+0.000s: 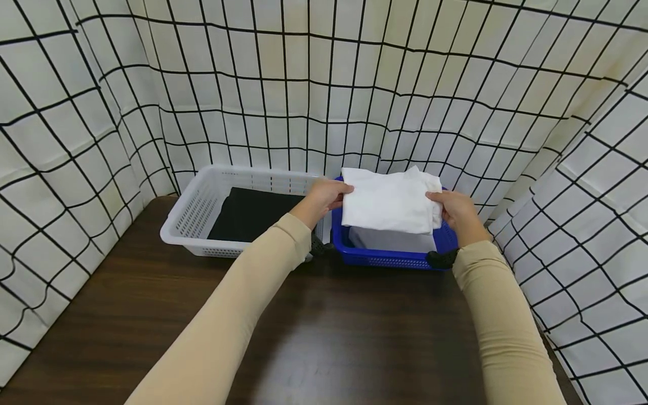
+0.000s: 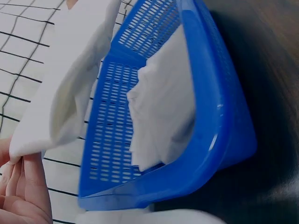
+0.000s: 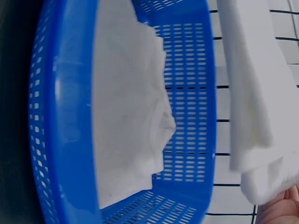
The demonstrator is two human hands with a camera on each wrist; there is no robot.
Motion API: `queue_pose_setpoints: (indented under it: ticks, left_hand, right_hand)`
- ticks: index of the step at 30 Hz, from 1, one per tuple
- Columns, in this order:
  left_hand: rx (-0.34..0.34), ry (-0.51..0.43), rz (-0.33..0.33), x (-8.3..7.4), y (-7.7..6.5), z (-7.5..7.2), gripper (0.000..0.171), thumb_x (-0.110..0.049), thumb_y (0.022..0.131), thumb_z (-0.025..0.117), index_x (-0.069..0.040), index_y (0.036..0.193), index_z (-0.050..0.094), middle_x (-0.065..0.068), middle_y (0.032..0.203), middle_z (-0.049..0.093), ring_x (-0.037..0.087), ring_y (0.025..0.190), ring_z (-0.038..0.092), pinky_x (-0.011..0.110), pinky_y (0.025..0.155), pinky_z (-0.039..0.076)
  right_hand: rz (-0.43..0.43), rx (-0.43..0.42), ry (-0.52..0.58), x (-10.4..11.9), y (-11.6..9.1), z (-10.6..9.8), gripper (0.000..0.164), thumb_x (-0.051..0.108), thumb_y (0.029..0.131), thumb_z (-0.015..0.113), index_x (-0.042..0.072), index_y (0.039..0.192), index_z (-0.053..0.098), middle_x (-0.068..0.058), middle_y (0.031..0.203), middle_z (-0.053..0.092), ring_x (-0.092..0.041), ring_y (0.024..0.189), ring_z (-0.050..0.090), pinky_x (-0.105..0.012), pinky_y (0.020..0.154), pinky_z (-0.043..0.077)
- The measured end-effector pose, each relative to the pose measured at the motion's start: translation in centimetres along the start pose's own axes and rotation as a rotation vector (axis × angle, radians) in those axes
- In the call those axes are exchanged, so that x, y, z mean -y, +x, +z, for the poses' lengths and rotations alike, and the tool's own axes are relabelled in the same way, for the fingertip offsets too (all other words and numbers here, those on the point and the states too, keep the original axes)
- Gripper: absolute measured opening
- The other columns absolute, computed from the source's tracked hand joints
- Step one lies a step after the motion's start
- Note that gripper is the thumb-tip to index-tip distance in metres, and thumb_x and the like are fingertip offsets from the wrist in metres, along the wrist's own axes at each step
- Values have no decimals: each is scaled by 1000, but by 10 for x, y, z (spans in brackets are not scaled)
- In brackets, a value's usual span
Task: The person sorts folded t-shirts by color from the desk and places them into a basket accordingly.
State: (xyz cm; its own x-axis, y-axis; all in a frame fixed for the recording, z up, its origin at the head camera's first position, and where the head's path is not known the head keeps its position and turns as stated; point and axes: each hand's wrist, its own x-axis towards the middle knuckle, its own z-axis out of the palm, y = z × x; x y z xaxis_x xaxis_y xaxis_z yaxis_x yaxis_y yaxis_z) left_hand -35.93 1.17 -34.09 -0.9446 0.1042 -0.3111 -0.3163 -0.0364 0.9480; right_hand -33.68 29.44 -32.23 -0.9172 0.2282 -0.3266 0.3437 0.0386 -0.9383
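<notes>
A folded white cloth (image 1: 390, 202) is held up over the blue basket (image 1: 374, 259). My left hand (image 1: 324, 197) pinches its left edge between thumb and fingers. At the opposite edge my right hand (image 1: 455, 209) grips it the same way. Beneath, another folded white cloth (image 1: 390, 239) lies inside the blue basket, well seen in the right wrist view. In the left wrist view the held cloth (image 2: 60, 84) hangs from the fingertips, its folded layers showing at the side.
Left of the blue basket stands a white basket (image 1: 174, 233) with a folded black cloth (image 1: 248, 214) inside. Both baskets rest on a dark wooden table (image 1: 324, 337). White sheeting with a black wire grid (image 1: 288, 90) encloses the back and sides.
</notes>
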Motion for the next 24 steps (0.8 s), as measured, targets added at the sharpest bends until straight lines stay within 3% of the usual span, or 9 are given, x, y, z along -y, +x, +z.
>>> queue_pose_setpoints:
  ticks: [4, 7, 11, 13, 16, 18, 20, 23, 24]
  left_hand:
    - [12, 15, 3, 10, 3, 6, 37, -13, 94, 68, 0, 129, 64, 15, 128, 67, 18, 99, 66, 30, 94, 56]
    - [35, 42, 2, 18, 4, 11, 43, -12, 95, 66, -1, 135, 58, 15, 132, 64, 23, 111, 65, 34, 102, 53]
    - [83, 96, 12, 29, 4, 19, 50, -9, 95, 65, -1, 143, 50, 17, 139, 59, 29, 125, 60, 38, 108, 50]
    - [92, 121, 28, 35, 3, 23, 52, -8, 96, 64, 0, 144, 48, 18, 142, 56, 31, 127, 59, 39, 108, 49]
    - [58, 206, 78, 42, 3, 28, 49, -6, 95, 63, 1, 142, 51, 18, 142, 55, 27, 121, 61, 38, 103, 53]
    - [39, 312, 118, 46, 3, 30, 27, -5, 95, 63, 5, 119, 64, 15, 116, 65, 21, 96, 63, 29, 87, 57]
    - [17, 418, 158, 49, 5, 32, 8, -4, 93, 63, 1, 88, 62, 6, 86, 58, 15, 73, 50, 23, 65, 49]
    - [9, 549, 202, 53, 8, 34, 39, -4, 93, 63, -10, 65, 35, 0, 63, 26, 15, 56, 24, 25, 50, 26]
    - [5, 572, 216, 54, 8, 34, 43, -3, 92, 63, -12, 62, 33, -2, 60, 23, 13, 54, 22, 25, 49, 24]
  right_hand:
    - [6, -72, -56, -7, 3, 2, 62, 13, 94, 67, 4, 150, 42, 15, 65, 62, 0, 57, 59, -15, 54, 51]
    - [8, -164, -96, -12, 5, 4, 60, 16, 93, 70, 8, 148, 47, 6, 89, 71, 0, 60, 54, -15, 57, 48]
    - [7, -261, -114, -21, 8, 8, 56, 19, 91, 71, 10, 144, 53, -7, 142, 57, -8, 90, 58, -24, 87, 54]
    - [-2, -277, -114, -27, 10, 9, 55, 19, 92, 70, 9, 143, 54, -10, 151, 48, -16, 111, 57, -32, 104, 50]
    - [-10, -286, -127, -34, 12, 11, 54, 20, 93, 69, 8, 143, 53, -11, 155, 42, -24, 132, 47, -37, 116, 41]
    - [-7, -285, -129, -39, 14, 11, 55, 20, 93, 69, 8, 144, 52, -11, 156, 42, -26, 139, 43, -39, 118, 38]
    - [-4, -286, -144, -44, 15, 12, 55, 19, 93, 69, 7, 144, 52, -11, 156, 42, -27, 141, 41, -39, 119, 36]
    - [-6, -294, -187, -52, 16, 14, 54, 21, 93, 68, 7, 144, 53, -12, 156, 43, -28, 143, 40, -40, 120, 35]
    - [-10, -294, -203, -54, 16, 14, 54, 22, 94, 68, 7, 143, 53, -13, 155, 43, -28, 143, 40, -40, 120, 35]
